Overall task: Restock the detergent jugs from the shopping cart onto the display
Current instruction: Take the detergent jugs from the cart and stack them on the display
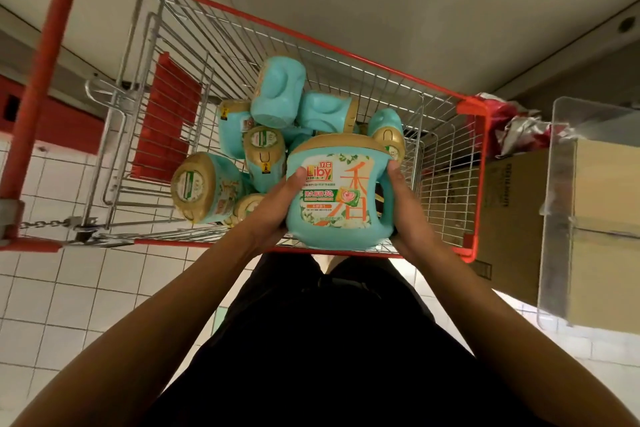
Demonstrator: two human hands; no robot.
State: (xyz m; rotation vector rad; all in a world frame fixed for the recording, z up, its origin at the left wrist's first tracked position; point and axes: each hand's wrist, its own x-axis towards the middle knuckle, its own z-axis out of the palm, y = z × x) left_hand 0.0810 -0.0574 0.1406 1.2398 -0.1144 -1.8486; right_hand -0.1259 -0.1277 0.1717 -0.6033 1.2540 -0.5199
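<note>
- Teal detergent jug (334,198) with a gold lid is up in both my hands, label facing me, just over the near rim of the shopping cart (346,54).
- My left hand (277,208) wraps its left side with the thumb on the label; my right hand (403,211) curls around the handle side.
- Other jugs (277,94) are piled loose in the basket. I count seven, some half hidden, so can't swear to it.
- The cart is wire with red trim and a red seat flap (166,121).
- The floor is white tile (69,288).
- Off to the right are one cardboard box (509,218) and one clear plastic bin (554,204).
</note>
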